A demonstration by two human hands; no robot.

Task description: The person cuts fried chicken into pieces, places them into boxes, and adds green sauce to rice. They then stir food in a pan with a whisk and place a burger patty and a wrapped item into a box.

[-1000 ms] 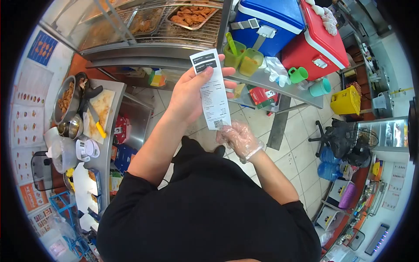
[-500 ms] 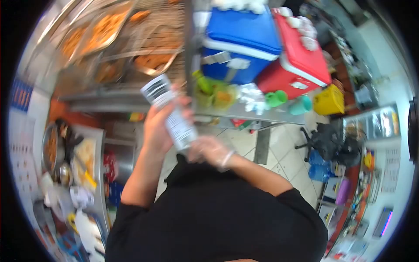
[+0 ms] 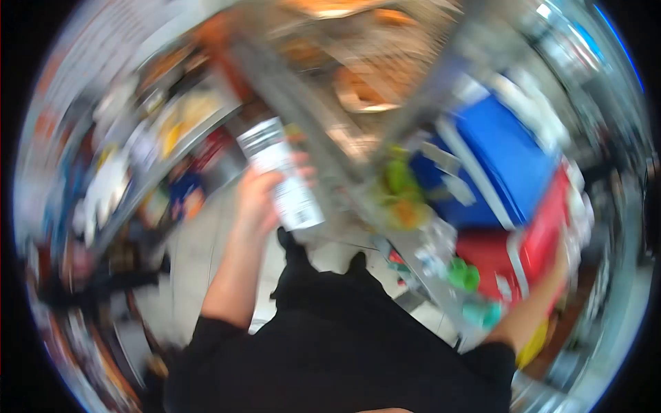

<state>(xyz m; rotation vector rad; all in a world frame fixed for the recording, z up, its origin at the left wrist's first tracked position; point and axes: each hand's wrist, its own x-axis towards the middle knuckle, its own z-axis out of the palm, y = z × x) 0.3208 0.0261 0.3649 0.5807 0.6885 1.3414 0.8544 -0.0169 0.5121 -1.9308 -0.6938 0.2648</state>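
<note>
My left hand [image 3: 258, 196] is closed around a long white receipt [image 3: 297, 201] with dark print, held upright in front of my body, its top end leaning left. Out to the right, my right arm reaches to the far side of the red cooler box [image 3: 544, 244]. My right hand [image 3: 563, 260] is by the lid edge, near white bundles [image 3: 580, 206] on top; motion smears its fingers, so its grip does not show. A blue cooler box [image 3: 506, 155] with a white rim stands beside the red one.
Along the metal counter are a green bottle [image 3: 399, 175], green cups [image 3: 463, 274], a teal cup [image 3: 482, 314] and a crumpled clear bag [image 3: 437, 244]. A tray of brown food [image 3: 372, 89] lies on a rack above. Tiled floor [image 3: 200, 255] shows below.
The view has turned left, and the coolers now sit lower and further right. My right hand has left the receipt and moved far right to the red cooler. My left hand still holds the receipt.
</note>
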